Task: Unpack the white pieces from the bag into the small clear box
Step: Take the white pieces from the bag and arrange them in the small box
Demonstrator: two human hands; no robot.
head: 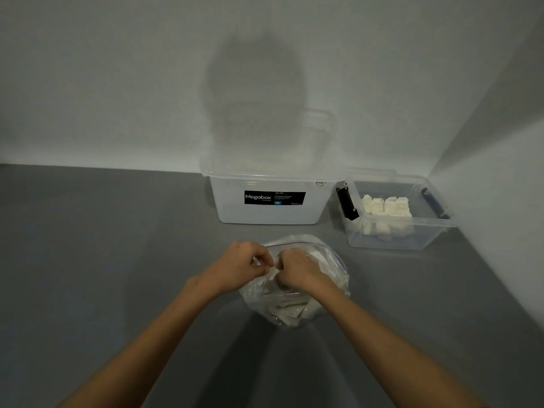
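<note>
A clear zip bag (326,262) full of white pieces (291,312) lies on the grey table in front of me. My left hand (240,265) pinches the bag's near rim at its mouth. Touching it from the right, my right hand (297,270) is closed on the rim too, its fingers curled into the opening. The small clear box (391,240) stands at the right against the wall, with several white pieces (385,207) stacked inside it.
A larger translucent tub (270,213) with a black Megabox label stands behind the bag against the back wall. The small box has a black latch (347,204) on its left and a blue one (435,203) on its right. Walls close the back and right.
</note>
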